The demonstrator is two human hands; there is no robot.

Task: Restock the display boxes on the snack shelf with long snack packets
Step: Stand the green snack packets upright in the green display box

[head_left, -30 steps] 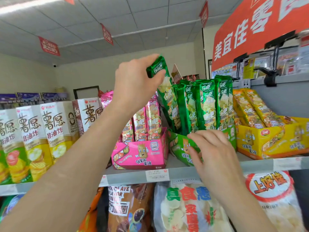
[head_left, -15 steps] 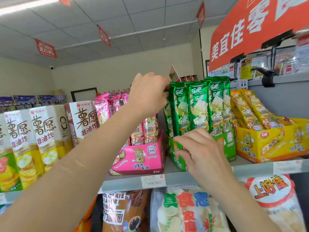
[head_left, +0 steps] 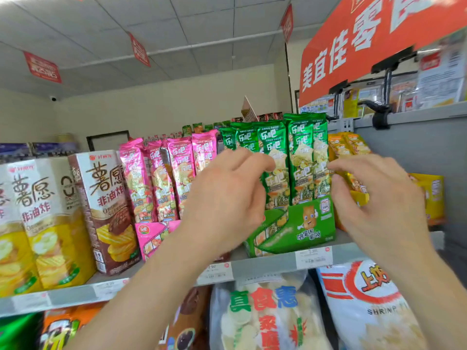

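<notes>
Both hands up at the snack shelf, one either side of the green packets.

L hand: fingers loosely curled, tips at the front of the left-centre packets. Pinching nothing as far as I can see.
R hand: fingers spread and bent, index tip at the right edge of the row. Contact or a hair off, can't tell.
Neither hand carries a packet.

Green packets stand upright, shoulder to shoulder, in the green display box. Box sits at the shelf front, angled a bit. Looks full across the front; back rows hidden.

Pink packets upright in the pink display box, next door on the left, partly behind my L wrist. Also looks well stocked.

Yellow packets in the yellow box on the right lean back and sit lower, mostly behind my R hand. Fill level unclear.

Judgement: green approx. done, and this looks like squaring-up of the row. Left to do: check yellow, poss. top up.
</notes>
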